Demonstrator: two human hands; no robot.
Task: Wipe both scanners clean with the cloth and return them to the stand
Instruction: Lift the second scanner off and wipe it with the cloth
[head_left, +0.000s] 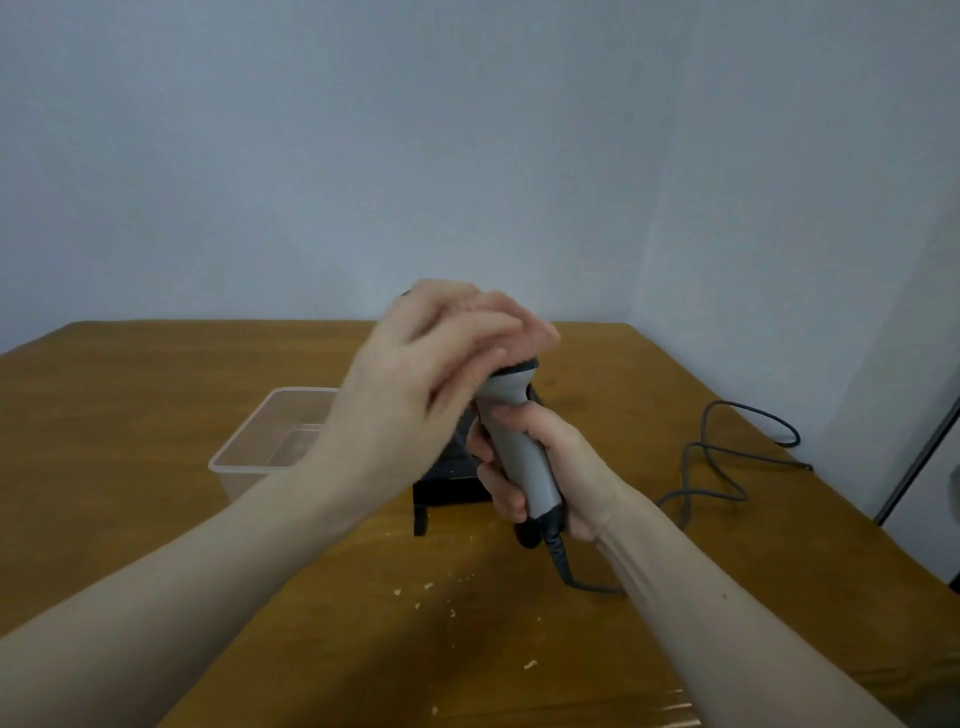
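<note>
Grey scanner (511, 441) in clenched right hand (540, 467), left hand (415, 384) cupped atop, mid-table (156, 519).

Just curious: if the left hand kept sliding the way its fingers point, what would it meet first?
Its fingers point rightward over the scanner's head; the left hand already seems to touch it. Beyond, only wall shows, though depth is unclear.

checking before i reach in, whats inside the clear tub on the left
The tub looks empty: only its clear floor and walls show. The left forearm covers its right end, so that part cannot be seen. No cloth is visible in it.
</note>
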